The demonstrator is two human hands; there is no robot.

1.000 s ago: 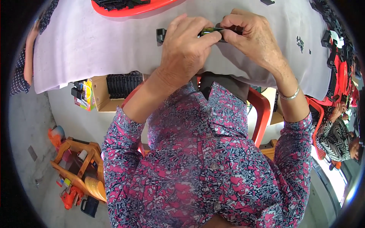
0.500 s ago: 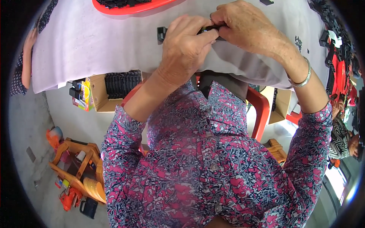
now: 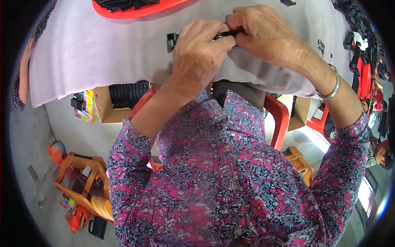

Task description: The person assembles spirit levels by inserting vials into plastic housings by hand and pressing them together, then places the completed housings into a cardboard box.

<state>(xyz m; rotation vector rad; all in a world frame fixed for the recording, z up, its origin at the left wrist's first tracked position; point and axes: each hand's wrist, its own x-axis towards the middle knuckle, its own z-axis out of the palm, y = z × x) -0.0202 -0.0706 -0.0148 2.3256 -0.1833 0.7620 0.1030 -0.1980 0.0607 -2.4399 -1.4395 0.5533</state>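
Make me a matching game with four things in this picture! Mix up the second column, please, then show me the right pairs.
Column one:
1. Bracelet
2. Long black part
3. Tray
4. Left-hand cardboard box

Column two:
A. Red, with a heap of black pieces on it
B. Open, seen below the table edge
C. Silvery, around the right wrist
D. In the grip of the left hand and right hand

Right pairs: 1-C, 2-D, 3-A, 4-B

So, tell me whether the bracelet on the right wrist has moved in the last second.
Yes: judged against the small black bits on the table, the bracelet has moved rightward and farther up the picture, closer to them.
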